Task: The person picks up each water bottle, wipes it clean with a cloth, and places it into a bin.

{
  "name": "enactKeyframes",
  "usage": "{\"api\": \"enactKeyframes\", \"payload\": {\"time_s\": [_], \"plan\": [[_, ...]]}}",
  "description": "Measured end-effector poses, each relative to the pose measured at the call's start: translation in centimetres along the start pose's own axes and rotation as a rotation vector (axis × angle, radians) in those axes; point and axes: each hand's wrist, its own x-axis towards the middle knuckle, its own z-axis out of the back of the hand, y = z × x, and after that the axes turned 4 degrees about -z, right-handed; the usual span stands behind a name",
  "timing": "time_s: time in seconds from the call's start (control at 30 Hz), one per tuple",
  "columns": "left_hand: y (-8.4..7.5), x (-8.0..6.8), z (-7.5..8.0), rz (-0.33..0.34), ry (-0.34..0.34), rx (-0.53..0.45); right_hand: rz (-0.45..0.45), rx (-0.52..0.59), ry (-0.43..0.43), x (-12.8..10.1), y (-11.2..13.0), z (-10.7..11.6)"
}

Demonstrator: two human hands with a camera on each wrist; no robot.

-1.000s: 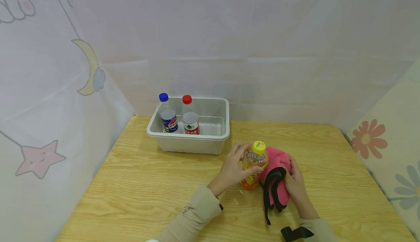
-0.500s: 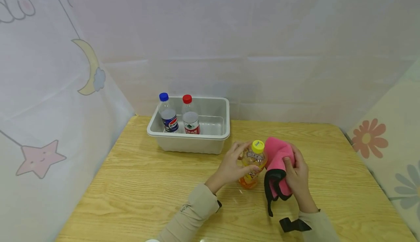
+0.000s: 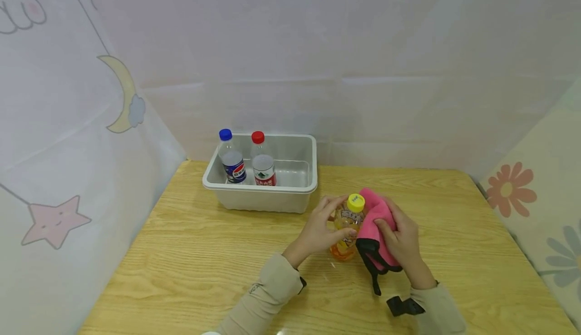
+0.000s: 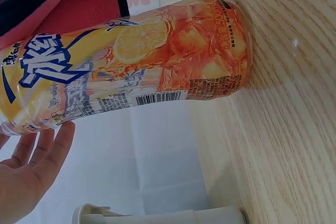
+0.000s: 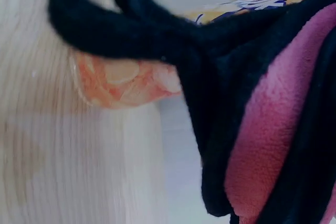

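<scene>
At the far left of the wooden tabletop point(image 3: 190, 254) stands a pale plastic bin point(image 3: 260, 199) with two upright bottles inside, a blue-capped bottle point(image 3: 231, 161) and, just right of it, a red-capped bottle point(image 3: 262, 162). Nearer the person, the left hand point(image 3: 320, 229) wraps its curled fingers point(image 3: 333, 205) around the left side of an orange drink bottle point(image 3: 346, 229). That bottle stands with its base on the tabletop near the middle, its long axis close to vertical and its yellow cap point(image 3: 356, 203) pointing up, leaning slightly toward the right. Against its right side lies a pink cloth point(image 3: 372, 224) with black edging, which the right hand point(image 3: 399, 244) grips in curled fingers and presses to the bottle; a black strip of the cloth dangles beneath.
</scene>
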Motion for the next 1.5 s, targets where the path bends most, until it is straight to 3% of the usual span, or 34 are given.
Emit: {"api": "enactKeyframes", "payload": {"time_s": [0.37, 0.77, 1.03, 1.3, 1.5], "plan": [[0.0, -0.1, 0.2, -0.029, -0.013, 0.009, 0.071, -0.103, 0.162, -1.2, -1.1, 0.2], [0.0, -0.1, 0.3, -0.021, -0.013, 0.001, 0.124, -0.157, 0.276, -2.8, -2.6, -0.4], [0.0, 0.0, 0.1, -0.026, -0.008, -0.008, 0.147, -0.245, 0.398, -3.3, -3.0, -0.6], [0.1, -0.3, 0.4, 0.001, 0.011, -0.008, 0.225, -0.335, 0.476, -4.3, -3.8, -1.5], [0.2, -0.2, 0.9, 0.015, 0.013, -0.088, 0.125, -0.314, 0.514, -4.4, -3.5, -0.9]]}}
